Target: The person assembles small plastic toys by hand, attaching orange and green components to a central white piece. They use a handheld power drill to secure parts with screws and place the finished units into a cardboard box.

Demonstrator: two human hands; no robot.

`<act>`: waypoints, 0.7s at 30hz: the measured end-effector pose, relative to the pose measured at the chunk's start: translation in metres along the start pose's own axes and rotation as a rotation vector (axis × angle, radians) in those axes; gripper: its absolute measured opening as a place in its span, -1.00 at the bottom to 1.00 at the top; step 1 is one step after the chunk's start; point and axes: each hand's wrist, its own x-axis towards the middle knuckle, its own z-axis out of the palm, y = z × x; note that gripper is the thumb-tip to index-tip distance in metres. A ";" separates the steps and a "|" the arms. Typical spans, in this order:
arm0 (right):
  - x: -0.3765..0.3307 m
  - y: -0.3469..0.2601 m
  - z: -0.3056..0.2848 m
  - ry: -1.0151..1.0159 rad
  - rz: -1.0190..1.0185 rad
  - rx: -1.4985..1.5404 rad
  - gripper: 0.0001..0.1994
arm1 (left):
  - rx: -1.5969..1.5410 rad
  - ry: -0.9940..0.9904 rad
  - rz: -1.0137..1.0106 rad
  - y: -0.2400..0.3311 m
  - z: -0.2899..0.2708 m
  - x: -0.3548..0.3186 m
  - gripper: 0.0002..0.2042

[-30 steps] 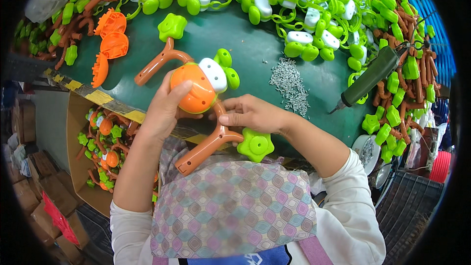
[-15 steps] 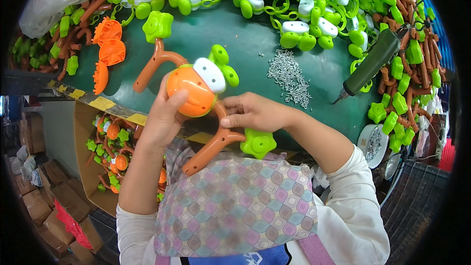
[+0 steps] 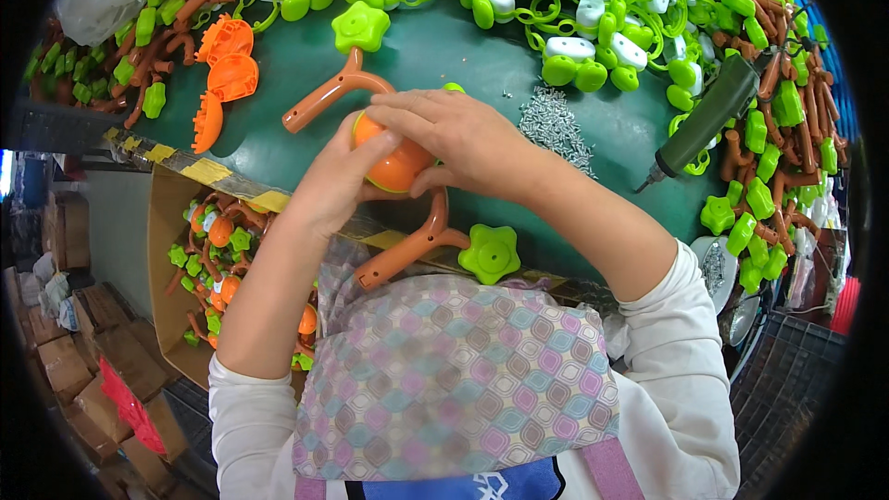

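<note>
Both hands are wrapped round an orange plastic toy body (image 3: 400,167), just above the table's near edge. My left hand (image 3: 338,171) grips its left side, thumb across the front. My right hand (image 3: 468,141) lies over its top and right side, hiding the white piece there; only a bit of a green knob (image 3: 453,87) peeks out. From the body a brown forked branch (image 3: 324,97) reaches up-left, tipped with a green star (image 3: 360,27). A second brown branch (image 3: 403,256) points down toward my apron, with another green star (image 3: 489,254) on its side fork.
Loose silver screws (image 3: 554,132) lie right of my hands, and a dark green power screwdriver (image 3: 706,116) beyond them. Orange shells (image 3: 231,77) sit at left. Green-and-white parts (image 3: 571,48) are heaped at the back. Below left stands a cardboard box (image 3: 167,292) of similar toys.
My right hand has gone from the lower branch up onto the body's top, covering the white piece. The toy has shifted slightly up and right.
</note>
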 end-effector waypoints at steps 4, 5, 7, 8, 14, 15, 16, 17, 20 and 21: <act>-0.003 -0.002 0.000 0.019 -0.014 0.029 -0.12 | 0.012 0.035 0.032 0.001 0.002 -0.006 -0.39; -0.003 -0.002 0.001 0.040 -0.036 0.054 -0.12 | 0.036 0.073 0.053 -0.003 0.004 -0.011 -0.40; -0.014 -0.006 -0.006 0.082 -0.061 0.079 -0.13 | 0.070 0.102 0.125 -0.004 0.017 -0.019 -0.39; -0.018 -0.011 -0.013 0.111 -0.067 0.139 -0.21 | 0.113 0.097 0.211 -0.007 0.020 -0.020 -0.38; -0.017 -0.036 -0.064 0.421 0.107 0.146 -0.44 | 0.472 0.234 0.529 0.021 0.056 -0.052 -0.14; -0.013 -0.040 -0.069 0.371 0.155 0.208 -0.44 | 0.527 0.246 0.561 0.025 0.061 -0.058 -0.15; -0.010 -0.042 -0.074 0.357 0.154 0.171 -0.45 | 0.583 0.259 0.592 0.029 0.066 -0.063 -0.15; -0.009 -0.042 -0.078 0.335 0.144 0.277 -0.44 | 0.639 0.275 0.619 0.031 0.068 -0.068 -0.15; -0.012 -0.034 -0.086 0.283 0.096 0.542 -0.38 | 0.770 0.332 0.774 0.032 0.075 -0.074 -0.14; -0.013 -0.035 -0.086 0.302 0.085 0.594 -0.37 | 0.803 0.344 0.808 0.032 0.078 -0.076 -0.14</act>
